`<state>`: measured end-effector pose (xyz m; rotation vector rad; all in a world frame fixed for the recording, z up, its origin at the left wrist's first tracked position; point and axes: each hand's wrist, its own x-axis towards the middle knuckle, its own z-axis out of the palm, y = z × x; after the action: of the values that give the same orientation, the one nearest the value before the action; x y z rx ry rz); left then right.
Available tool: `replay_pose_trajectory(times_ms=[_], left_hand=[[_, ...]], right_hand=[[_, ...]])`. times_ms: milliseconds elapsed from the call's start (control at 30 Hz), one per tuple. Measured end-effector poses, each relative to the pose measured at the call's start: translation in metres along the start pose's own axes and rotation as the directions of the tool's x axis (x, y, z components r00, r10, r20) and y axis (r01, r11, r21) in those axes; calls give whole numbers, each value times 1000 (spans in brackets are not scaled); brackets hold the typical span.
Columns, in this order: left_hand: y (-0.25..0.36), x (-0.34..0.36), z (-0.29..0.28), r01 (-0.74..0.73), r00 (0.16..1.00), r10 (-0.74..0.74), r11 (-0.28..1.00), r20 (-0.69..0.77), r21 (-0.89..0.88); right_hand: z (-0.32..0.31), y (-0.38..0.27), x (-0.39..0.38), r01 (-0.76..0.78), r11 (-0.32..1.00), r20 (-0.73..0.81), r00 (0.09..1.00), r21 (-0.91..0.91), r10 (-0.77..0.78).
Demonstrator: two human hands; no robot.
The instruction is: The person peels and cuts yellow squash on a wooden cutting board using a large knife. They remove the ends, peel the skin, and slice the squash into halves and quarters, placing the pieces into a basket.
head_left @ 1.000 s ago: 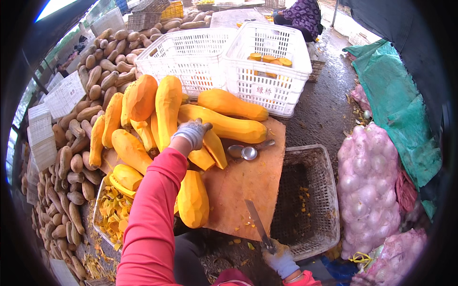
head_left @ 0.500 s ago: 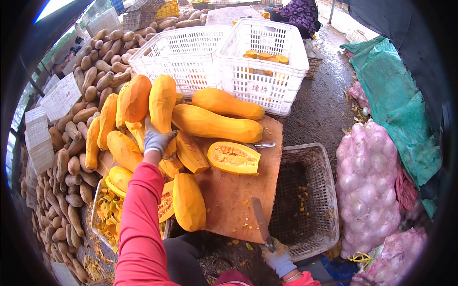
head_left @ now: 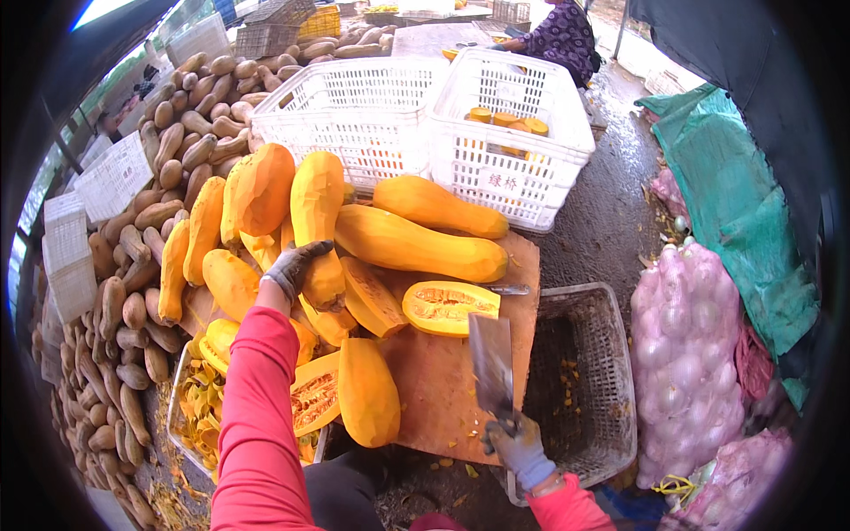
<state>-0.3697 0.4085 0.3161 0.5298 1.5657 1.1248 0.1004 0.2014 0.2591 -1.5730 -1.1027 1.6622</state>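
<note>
My left hand (head_left: 295,267), in a grey glove, grips the lower part of a peeled orange squash (head_left: 316,196) that leans upright among other peeled ones. My gloved right hand (head_left: 521,450) grips a cleaver (head_left: 492,358) by its handle, blade raised over the wooden board (head_left: 434,380). Just beyond the blade lies a squash half (head_left: 447,308), cut face up with seeds showing. A peeled squash piece (head_left: 367,394) and another seeded half (head_left: 316,396) rest at the board's near left. Two long peeled squashes (head_left: 416,243) lie at its far side, near a small metal tool (head_left: 509,289).
White crates (head_left: 496,168) stand behind the board, one holding squash chunks. A dark crate (head_left: 620,380) sits at right, beside net sacks of onions (head_left: 686,354). Peelings fill a crate (head_left: 190,407) at left, near heaped unpeeled squashes (head_left: 133,310). Another person (head_left: 562,40) works far off.
My right hand has lifted the cleaver from the board's near edge, up and forward. My left hand has shifted onto the lower end of the upright squash, which tilts slightly. The view has moved slightly.
</note>
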Motion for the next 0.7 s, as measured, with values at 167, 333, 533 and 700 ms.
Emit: replay_pose_trajectory(times_ms=[167,333,533,700], left_hand=[[-51,-66,-30,-538,835,499,828,233,157],[-122,-164,-30,101,952,97,795,290,-598],[-133,-235,-5,-26,935,133,950,330,-311],[-131,-263,25,6,932,23,997,362,-78]], right_hand=[[83,-80,71,-108,951,287,958,291,21],[165,-103,103,-105,715,353,912,691,-207],[183,-78,53,-334,580,528,825,743,-202],[155,-55,6,-237,696,404,911,678,-84]])
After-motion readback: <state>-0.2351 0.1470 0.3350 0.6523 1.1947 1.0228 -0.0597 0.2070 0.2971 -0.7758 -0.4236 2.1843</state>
